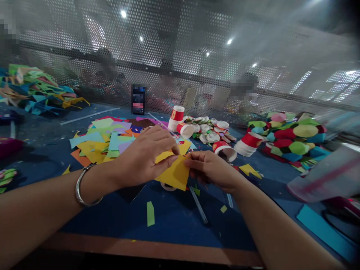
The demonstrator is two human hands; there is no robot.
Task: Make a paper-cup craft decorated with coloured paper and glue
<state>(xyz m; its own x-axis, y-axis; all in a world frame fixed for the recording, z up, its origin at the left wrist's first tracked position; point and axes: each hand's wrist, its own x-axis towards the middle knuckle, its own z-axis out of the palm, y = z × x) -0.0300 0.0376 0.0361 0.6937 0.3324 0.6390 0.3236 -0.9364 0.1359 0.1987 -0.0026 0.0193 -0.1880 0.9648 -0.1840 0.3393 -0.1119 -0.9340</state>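
Observation:
Between my two hands is a piece of yellow paper [176, 174], held above the blue table. My left hand [149, 153], with a silver bangle at the wrist, pinches its upper left edge between thumb and forefinger. At the paper's right edge, my right hand [209, 167] grips with thumb and fingers closed. Under the paper, a round white rim [168, 186] shows in part; the rest of it is hidden. A clear glue stick [199, 208] lies just below my right hand. Left of my left hand spreads a heap of coloured paper pieces [97, 146].
Red and white paper cups [249, 143] lie behind my hands, near a pile of round paper pieces [209, 129]. A phone [138, 99] leans at the back before a perforated metal screen [157, 45]. Cut paper [39, 90] is heaped far left; a translucent container [327, 174] stands right.

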